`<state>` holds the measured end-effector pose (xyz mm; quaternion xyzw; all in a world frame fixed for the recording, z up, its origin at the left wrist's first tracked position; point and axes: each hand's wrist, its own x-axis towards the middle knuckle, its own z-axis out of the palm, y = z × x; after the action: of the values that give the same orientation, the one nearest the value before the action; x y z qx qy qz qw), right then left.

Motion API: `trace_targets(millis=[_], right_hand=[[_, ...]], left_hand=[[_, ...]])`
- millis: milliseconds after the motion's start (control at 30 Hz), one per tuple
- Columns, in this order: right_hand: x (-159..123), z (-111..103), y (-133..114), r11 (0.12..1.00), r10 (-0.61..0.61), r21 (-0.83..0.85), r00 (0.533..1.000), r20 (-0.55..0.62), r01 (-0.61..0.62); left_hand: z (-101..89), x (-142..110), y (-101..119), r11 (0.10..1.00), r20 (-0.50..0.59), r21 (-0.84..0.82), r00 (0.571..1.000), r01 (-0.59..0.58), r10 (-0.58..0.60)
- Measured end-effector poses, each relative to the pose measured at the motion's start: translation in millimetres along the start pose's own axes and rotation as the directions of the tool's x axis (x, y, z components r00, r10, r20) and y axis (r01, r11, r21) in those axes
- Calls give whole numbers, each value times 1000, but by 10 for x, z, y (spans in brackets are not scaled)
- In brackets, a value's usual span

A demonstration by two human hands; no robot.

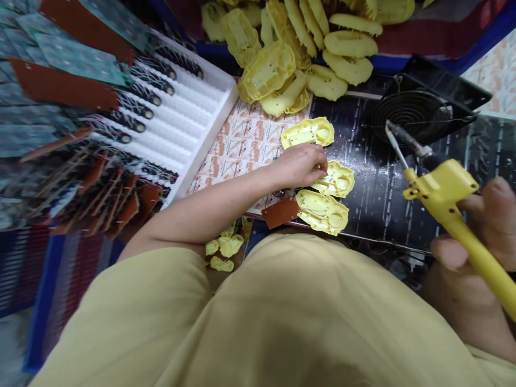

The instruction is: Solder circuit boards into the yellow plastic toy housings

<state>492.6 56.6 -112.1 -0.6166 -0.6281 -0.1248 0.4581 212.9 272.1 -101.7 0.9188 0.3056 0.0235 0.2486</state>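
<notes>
My left hand (301,164) reaches across the bench with its fingers pinched on the edge of a yellow plastic shell (336,180) in the middle of a row of three. A second shell (308,132) lies just behind it, and a third shell (323,212) lies nearer me with a brown circuit board (281,212) attached by wires. My right hand (479,236) at the right edge is wrapped round the handle of a yellow soldering iron (443,193), its metal tip pointing up and away over the black mat (374,199).
A heap of yellow plastic shells (298,43) fills the back. A white slotted tray (189,123) with brown and green circuit boards (64,86) stands on the left. A black fan (419,107) sits at the back right. Small yellow parts (223,250) lie near my lap.
</notes>
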Motion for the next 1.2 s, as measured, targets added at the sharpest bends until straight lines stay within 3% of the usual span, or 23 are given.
trace_targets(millis=[67,133,333,467,600,767,933,1133,1200], right_hand=[[-54,-56,106,982,-188,-16,978,-89,187],[-110,-22,168,960,-271,69,962,-32,272],[-216,186,133,943,-165,317,971,173,103],[-155,286,124,880,-258,449,949,181,153],[-42,347,122,867,-316,453,932,176,208],[117,351,102,833,-423,477,878,224,280],[195,342,109,827,-394,501,898,196,254],[213,324,116,804,-469,506,856,219,312],[192,277,121,831,-439,470,868,230,296]], left_hand=[[51,-22,33,1000,-9,17,1000,10,-10],[83,-39,50,1000,-24,14,1000,16,-16],[145,-51,29,1000,-67,11,998,22,-21],[151,-50,32,1000,-64,19,998,25,-24],[132,-43,59,998,-27,16,998,56,-56],[128,-39,61,999,-41,3,998,44,-44],[144,-38,40,999,-52,-8,998,36,-36],[151,-40,30,1000,-73,-2,997,15,-15],[150,-40,34,1000,-72,2,997,12,-12]])
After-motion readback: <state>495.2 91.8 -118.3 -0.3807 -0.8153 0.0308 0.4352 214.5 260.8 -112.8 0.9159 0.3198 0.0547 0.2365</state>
